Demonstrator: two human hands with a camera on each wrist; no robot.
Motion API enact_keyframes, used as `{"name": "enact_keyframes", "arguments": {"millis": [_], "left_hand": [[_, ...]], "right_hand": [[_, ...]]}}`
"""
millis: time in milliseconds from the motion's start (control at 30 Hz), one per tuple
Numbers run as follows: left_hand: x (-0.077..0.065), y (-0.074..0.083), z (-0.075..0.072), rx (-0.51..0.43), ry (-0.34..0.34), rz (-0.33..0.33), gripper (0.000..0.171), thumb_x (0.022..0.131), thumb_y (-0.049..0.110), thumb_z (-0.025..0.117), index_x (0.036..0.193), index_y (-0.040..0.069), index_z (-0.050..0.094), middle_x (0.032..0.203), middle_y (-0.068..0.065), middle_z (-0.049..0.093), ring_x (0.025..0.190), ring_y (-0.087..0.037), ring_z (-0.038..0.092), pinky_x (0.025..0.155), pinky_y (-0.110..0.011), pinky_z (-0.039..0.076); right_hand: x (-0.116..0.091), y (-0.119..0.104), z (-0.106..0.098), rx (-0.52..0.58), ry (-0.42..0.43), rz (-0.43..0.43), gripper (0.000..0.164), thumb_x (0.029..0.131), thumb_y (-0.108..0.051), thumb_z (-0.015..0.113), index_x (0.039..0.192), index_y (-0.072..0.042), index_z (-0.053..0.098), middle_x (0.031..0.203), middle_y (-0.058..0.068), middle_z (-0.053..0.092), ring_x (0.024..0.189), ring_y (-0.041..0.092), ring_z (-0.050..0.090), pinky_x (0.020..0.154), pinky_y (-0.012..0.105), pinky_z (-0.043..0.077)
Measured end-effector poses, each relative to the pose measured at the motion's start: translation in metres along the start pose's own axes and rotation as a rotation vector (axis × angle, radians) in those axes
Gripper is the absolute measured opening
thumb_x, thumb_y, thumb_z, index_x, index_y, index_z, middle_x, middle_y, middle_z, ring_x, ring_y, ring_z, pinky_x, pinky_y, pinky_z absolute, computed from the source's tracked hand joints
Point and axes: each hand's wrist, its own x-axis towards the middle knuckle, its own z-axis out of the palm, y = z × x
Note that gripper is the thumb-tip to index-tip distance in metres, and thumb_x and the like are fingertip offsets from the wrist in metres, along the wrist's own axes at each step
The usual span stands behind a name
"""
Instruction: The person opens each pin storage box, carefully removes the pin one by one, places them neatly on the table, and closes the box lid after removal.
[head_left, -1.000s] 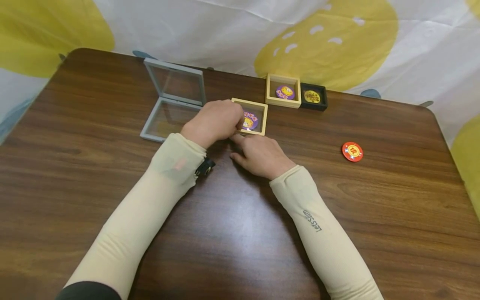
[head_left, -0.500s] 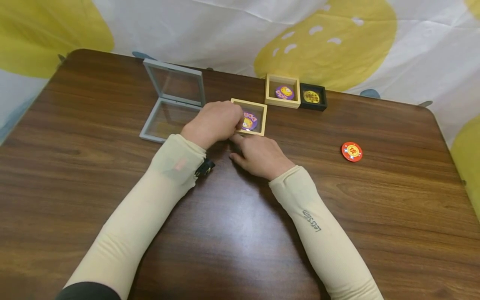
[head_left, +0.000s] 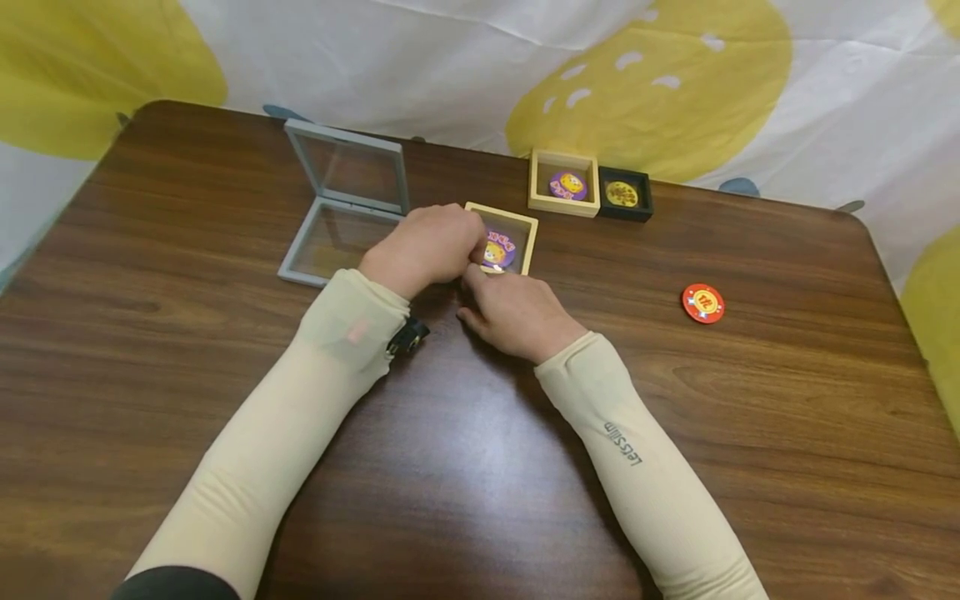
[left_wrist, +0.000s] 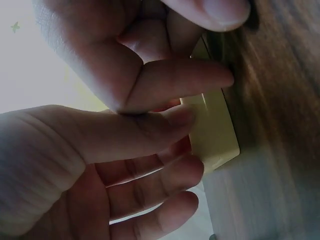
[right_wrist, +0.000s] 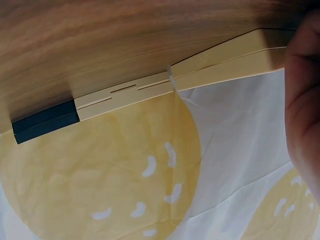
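Observation:
In the head view, my left hand (head_left: 427, 248) grips the near left corner of a beige-framed clear display case (head_left: 533, 242). Inside is a round purple bear badge (head_left: 498, 250), partly hidden by that hand. My right hand (head_left: 521, 312) is at the case's near edge, its thumb apart from it. The left wrist view has my left thumb on the beige case (left_wrist: 215, 125), with a bent right finger across its near side. Which of the other right fingers touch it cannot be told. A seam runs along the beige case (right_wrist: 225, 60) in the right wrist view.
A grey display case (head_left: 300, 242) stands with its lid up at left. Toward the back, a second beige case (head_left: 532, 183) and a black case (head_left: 647, 196) touch side by side. A red round chip (head_left: 703, 303) lies on the wooden table (head_left: 787, 400). A patterned cloth hangs behind.
The beige case has turned a little, its right side shifting slightly right and nearer to me. My right fingers have moved slightly at its near edge. My left hand stays almost in place.

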Motion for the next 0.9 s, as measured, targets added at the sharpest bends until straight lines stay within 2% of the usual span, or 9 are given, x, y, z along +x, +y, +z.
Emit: {"name": "enact_keyframes", "arguments": {"millis": [200, 333, 533, 800, 900], "left_hand": [[-0.0004, 0.0018, -0.0012, 0.002, -0.004, 0.005, 0.02, 0.08, -0.003, 0.052, 0.07, 0.011, 0.063, 0.08, -0.004, 0.059, 0.073, -0.019, 0.048, 0.068, -0.041, 0.047], [-0.0017, 0.0047, -0.0025, 0.021, 0.002, 0.006, 0.022, 0.079, -0.004, 0.052, 0.066, 0.012, 0.059, 0.079, -0.004, 0.058, 0.071, -0.019, 0.047, 0.066, -0.041, 0.048], [-0.0029, 0.0031, -0.0043, 0.0, -0.015, 0.006, 0.019, 0.081, -0.003, 0.052, 0.071, 0.011, 0.062, 0.08, -0.003, 0.057, 0.074, -0.018, 0.047, 0.065, -0.037, 0.043], [-0.0034, 0.0037, -0.0035, -0.003, -0.014, 0.009, 0.021, 0.081, -0.003, 0.052, 0.068, 0.012, 0.059, 0.078, -0.003, 0.055, 0.071, -0.017, 0.045, 0.063, -0.036, 0.041], [-0.0066, 0.0041, -0.0065, 0.037, -0.024, 0.002, 0.019, 0.085, 0.003, 0.053, 0.075, 0.013, 0.065, 0.082, -0.003, 0.06, 0.073, -0.018, 0.05, 0.065, -0.039, 0.046]], "right_hand": [[-0.0001, 0.0009, -0.0012, 0.009, -0.023, -0.004, 0.019, 0.09, -0.029, 0.06, 0.091, -0.01, 0.055, 0.08, 0.007, 0.066, 0.075, 0.029, 0.066, 0.064, 0.051, 0.053], [-0.0001, 0.0012, -0.0025, 0.004, -0.033, -0.016, 0.02, 0.09, -0.029, 0.059, 0.08, -0.011, 0.058, 0.076, 0.007, 0.065, 0.071, 0.029, 0.064, 0.062, 0.05, 0.052], [0.0007, 0.0015, -0.0026, 0.009, -0.039, -0.024, 0.02, 0.091, -0.029, 0.059, 0.08, -0.012, 0.059, 0.074, 0.006, 0.064, 0.069, 0.027, 0.063, 0.061, 0.049, 0.052], [-0.0004, 0.0022, -0.0014, 0.013, -0.032, -0.031, 0.019, 0.091, -0.029, 0.059, 0.08, -0.013, 0.061, 0.077, 0.006, 0.066, 0.072, 0.027, 0.064, 0.062, 0.049, 0.052], [-0.0002, 0.0021, -0.0012, 0.015, -0.037, -0.032, 0.02, 0.091, -0.029, 0.058, 0.08, -0.013, 0.06, 0.076, 0.005, 0.065, 0.071, 0.026, 0.063, 0.062, 0.048, 0.052]]}}
